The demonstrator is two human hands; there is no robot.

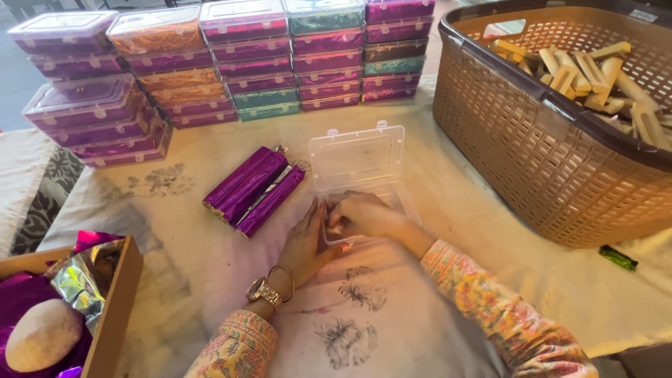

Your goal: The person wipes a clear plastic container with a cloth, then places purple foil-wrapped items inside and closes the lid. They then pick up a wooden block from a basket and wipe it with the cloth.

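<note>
- My left hand lies flat against the open clear box, dead centre of the counter; my right hand is curled inside it, grasping something I can't make out.
- Risk: the light box skids if I press harder.
- Purple foil rolls at 9 o'clock could roll away if bumped.

One open clear plastic box lies on the cloth; three purple foil-wrapped bars lie just left of it, and two hands, left hand and right hand, rest at its near edge. Behind the box, six stacks of closed filled boxes stand in view, individual boxes too overlapped for a sure count. One brown plastic basket stands right of the box with many pale wooden blocks, uncountable; one cardboard box sits far left.
</note>
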